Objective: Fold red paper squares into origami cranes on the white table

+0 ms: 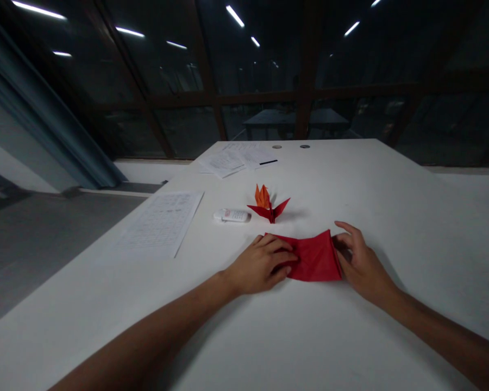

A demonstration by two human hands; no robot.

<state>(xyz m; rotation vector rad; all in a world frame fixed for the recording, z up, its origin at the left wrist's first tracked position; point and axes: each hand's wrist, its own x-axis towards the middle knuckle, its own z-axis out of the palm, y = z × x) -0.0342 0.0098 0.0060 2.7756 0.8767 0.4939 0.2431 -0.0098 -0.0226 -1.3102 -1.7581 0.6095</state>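
A folded sheet of red paper (314, 258) lies on the white table in front of me, its right edge raised a little and its layers showing there. My left hand (263, 265) rests over its left part, fingers spread and slightly bent on top of the paper. At the right edge, my right hand (361, 266) has its thumb and curled fingers around the paper, while the index finger sticks out above. Just beyond stand a red paper crane (271, 210) with spread wings and an orange paper crane (262, 196) partly behind it.
Left of the cranes lies a white correction-tape-like case (231, 215). A printed sheet (161, 224) is at the table's left edge. Farther back are more papers (228, 161), a dark pen (268, 162) and two round discs (305, 146). Dark windows and a blue curtain (52, 108) stand behind.
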